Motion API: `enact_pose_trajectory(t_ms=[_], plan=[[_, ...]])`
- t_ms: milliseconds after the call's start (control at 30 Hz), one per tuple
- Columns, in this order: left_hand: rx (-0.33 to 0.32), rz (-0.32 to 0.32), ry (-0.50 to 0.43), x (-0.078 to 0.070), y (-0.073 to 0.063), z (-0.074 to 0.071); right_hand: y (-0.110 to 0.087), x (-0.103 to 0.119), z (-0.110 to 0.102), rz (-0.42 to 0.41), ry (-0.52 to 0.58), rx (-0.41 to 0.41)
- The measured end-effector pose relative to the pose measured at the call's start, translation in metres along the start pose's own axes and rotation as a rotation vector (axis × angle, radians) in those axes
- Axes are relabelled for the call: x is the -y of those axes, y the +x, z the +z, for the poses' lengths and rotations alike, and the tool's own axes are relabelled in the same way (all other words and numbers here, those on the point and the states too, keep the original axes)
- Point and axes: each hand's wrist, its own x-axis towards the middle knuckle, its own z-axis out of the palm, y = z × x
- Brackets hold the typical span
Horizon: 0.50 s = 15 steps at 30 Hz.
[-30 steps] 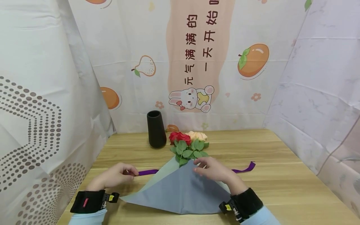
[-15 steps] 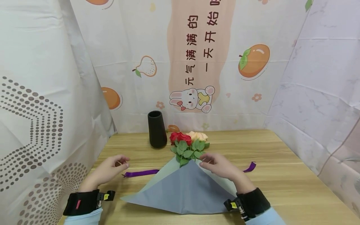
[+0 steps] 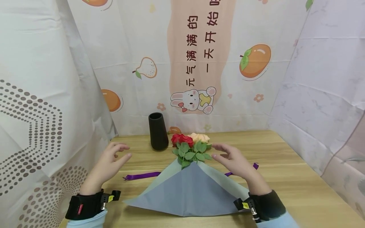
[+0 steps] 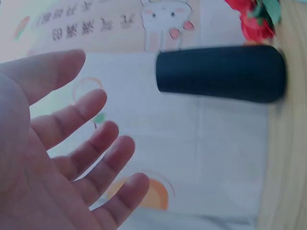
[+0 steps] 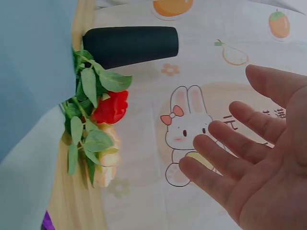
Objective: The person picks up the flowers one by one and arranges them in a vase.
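Note:
Both hands hold nothing. In the head view my left hand point(image 3: 109, 161) is over the table's left side with fingers spread, near the loose end of a purple ribbon point(image 3: 142, 176). My right hand point(image 3: 233, 160) is right of the roses, its fingers extended toward the leaves point(image 3: 191, 152). A red rose point(image 3: 182, 139) and a peach rose point(image 3: 199, 137) lie with their heads pointing away from me. Their stems are hidden under the folded blue-grey wrapping paper point(image 3: 185, 193), whose pale green side shows along the edges. The ribbon passes beneath the paper and reappears on the right.
An upright black vase point(image 3: 158, 131) stands at the back of the wooden table point(image 3: 299, 190), left of the roses. Printed cloth point(image 3: 128, 38) hangs behind the table and along both sides.
My left hand has let go of the purple ribbon and lifted away. The right hand has moved right, off the tip of the paper. Fingers on both hands have spread.

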Motion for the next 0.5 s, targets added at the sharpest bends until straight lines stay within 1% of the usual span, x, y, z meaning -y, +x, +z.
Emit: enact_pose_trajectory(t_ms=[100, 200, 300, 367, 433, 500], plan=[[-0.018, 0.044, -0.012, -0.013, 0.005, 0.005, 0.000, 0.002, -0.003, -0.038, -0.002, -0.010], [0.009, 0.075, -0.028, -0.027, 0.010, 0.012, -0.001, 0.002, -0.004, -0.072, -0.015, 0.003], [0.060, 0.089, -0.038, -0.039, 0.016, 0.021, -0.002, 0.000, -0.004, -0.090, -0.035, 0.027], [0.099, 0.097, -0.035, -0.046, 0.019, 0.028, -0.003, -0.001, -0.003, -0.085, -0.044, 0.047], [0.144, 0.103, -0.040, -0.051, 0.021, 0.036, -0.003, -0.001, -0.003, -0.065, -0.043, 0.075], [0.198, 0.090, -0.051, -0.054, 0.022, 0.044, -0.003, -0.002, -0.002, -0.026, -0.043, 0.101]])
